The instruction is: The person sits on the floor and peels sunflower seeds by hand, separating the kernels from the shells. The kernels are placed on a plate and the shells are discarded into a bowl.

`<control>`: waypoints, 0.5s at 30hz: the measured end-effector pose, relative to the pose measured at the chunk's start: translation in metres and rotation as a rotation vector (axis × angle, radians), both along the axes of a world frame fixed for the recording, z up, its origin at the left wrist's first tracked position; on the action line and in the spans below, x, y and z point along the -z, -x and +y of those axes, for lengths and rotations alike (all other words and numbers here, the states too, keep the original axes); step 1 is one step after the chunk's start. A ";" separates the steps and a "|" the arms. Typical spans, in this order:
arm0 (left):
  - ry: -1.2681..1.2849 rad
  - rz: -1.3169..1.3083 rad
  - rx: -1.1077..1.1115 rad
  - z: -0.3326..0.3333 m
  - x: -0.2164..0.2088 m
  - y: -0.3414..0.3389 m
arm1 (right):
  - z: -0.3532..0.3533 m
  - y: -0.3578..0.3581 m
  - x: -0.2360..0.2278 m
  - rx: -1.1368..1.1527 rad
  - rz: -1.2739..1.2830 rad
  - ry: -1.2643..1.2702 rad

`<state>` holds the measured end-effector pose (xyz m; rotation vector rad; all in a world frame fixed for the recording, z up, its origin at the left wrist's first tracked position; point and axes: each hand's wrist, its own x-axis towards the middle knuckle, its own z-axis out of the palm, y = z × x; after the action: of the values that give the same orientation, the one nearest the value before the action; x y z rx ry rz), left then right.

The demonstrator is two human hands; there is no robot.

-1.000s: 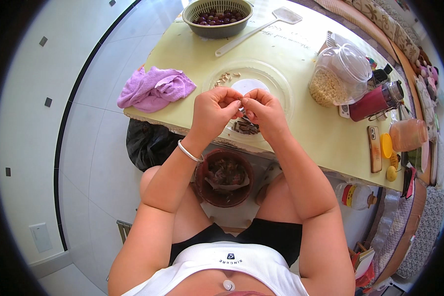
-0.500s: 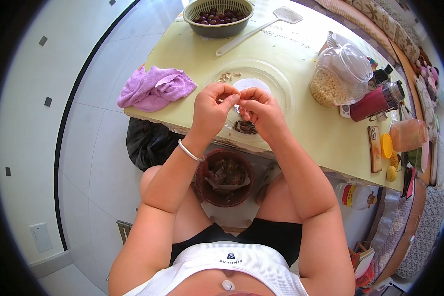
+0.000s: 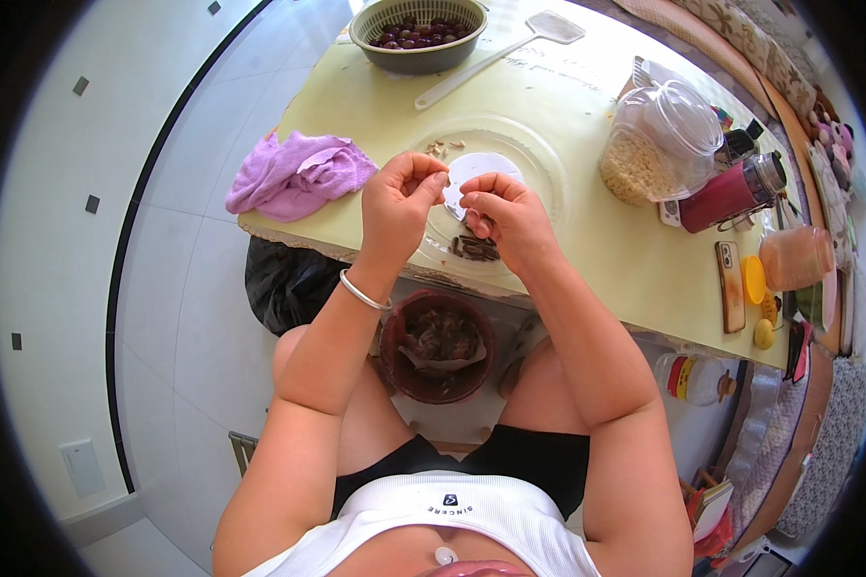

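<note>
My left hand [image 3: 396,200] and my right hand [image 3: 512,219] are raised over a clear round tray [image 3: 552,197], a small gap between their fingertips. The left thumb and forefinger pinch together on something tiny that I cannot make out. My right fingers are curled, with thumb and forefinger close together; whatever they hold is hidden. Behind the fingers on the tray lies a white round dish [image 3: 491,167]. Several pale kernels [image 3: 440,148] lie toward its far left, and a small heap of dark brown slender pieces [image 3: 474,249] sits at the near side.
A crumpled purple towel [image 3: 301,173] is at the table's left. Farther back are a strainer basin [image 3: 419,60] of dark round fruit and a white slotted turner [image 3: 481,69]. On the right stand a clear jar [image 3: 635,163] and a bottle [image 3: 726,197]. A bin [image 3: 445,389] is below.
My hands have drawn apart. The left moved slightly left and up, while the right stayed nearly in place; their fingertips were touching before.
</note>
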<state>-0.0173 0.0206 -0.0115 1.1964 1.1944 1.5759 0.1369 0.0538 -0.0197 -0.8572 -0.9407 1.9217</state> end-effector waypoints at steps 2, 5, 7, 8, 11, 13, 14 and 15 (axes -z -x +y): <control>0.029 0.115 0.019 -0.004 -0.002 -0.003 | -0.001 0.001 -0.003 -0.008 -0.031 -0.032; -0.014 0.169 0.018 -0.003 0.009 -0.008 | -0.001 0.001 -0.001 -0.028 -0.077 -0.066; -0.029 0.150 -0.008 -0.002 0.011 -0.008 | -0.001 0.001 -0.002 -0.036 -0.097 -0.061; -0.015 0.132 -0.030 -0.002 0.006 -0.008 | -0.002 0.000 -0.006 -0.037 -0.101 -0.048; -0.037 0.092 -0.123 0.004 0.004 0.002 | 0.000 -0.002 -0.004 -0.021 -0.092 -0.023; -0.072 0.240 -0.204 0.010 0.006 0.015 | 0.003 -0.006 -0.003 -0.005 0.016 -0.001; -0.089 0.401 -0.250 0.012 0.008 0.023 | 0.006 -0.008 -0.004 0.002 0.117 0.014; -0.106 0.561 -0.295 0.014 0.009 0.029 | 0.008 -0.010 -0.004 0.009 0.218 0.030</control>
<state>-0.0460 0.0350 -0.0210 1.6615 1.7245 1.5756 0.1468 0.0618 -0.0153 -0.6515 -0.7780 1.9794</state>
